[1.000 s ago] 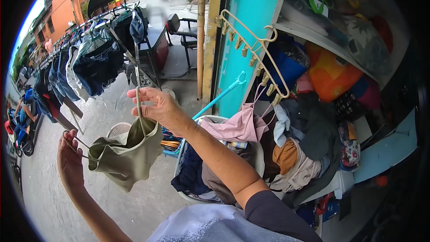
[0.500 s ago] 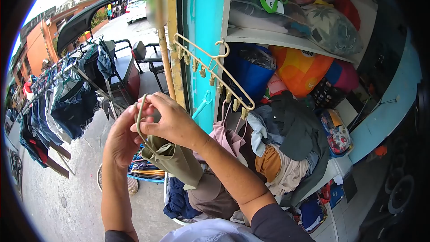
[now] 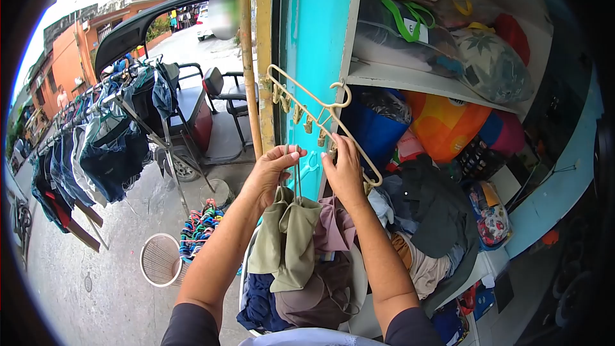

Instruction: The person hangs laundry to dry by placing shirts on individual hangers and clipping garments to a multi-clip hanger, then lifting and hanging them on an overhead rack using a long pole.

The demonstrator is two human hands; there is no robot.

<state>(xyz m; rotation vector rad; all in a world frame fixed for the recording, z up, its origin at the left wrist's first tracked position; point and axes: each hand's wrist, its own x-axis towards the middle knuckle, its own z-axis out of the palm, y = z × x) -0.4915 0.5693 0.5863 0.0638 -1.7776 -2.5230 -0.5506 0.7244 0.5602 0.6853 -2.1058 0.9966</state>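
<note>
My left hand (image 3: 274, 170) pinches the thin straps of an olive-green strappy top (image 3: 289, 234), which dangles below it. A beige clip hanger (image 3: 301, 86) hangs tilted against the turquoise post, with several small clips along its bar. My right hand (image 3: 346, 173) is at the middle of the hanger, thumb and fingers closed around one of its clips, which they partly hide. Just under this hand hangs a mauve-pink top (image 3: 335, 225); its upper end is hidden. Beneath both hands, a white basket (image 3: 359, 275) holds a brown bra-like garment (image 3: 314, 298) and navy cloth (image 3: 261, 301).
A pile of clothes (image 3: 439, 205) lies to the right, below shelves (image 3: 397, 79) with stuffed bags. At left stands a rack of denim shorts (image 3: 115, 154). Colourful hangers (image 3: 200, 227) and a mesh bin (image 3: 160, 259) are on the floor. A parked vehicle (image 3: 192, 99) stands outside.
Both hands have moved right, towards the clip hanger. My right hand has let go of the olive top's strap and reached a clip; the top now hangs from my left hand.
</note>
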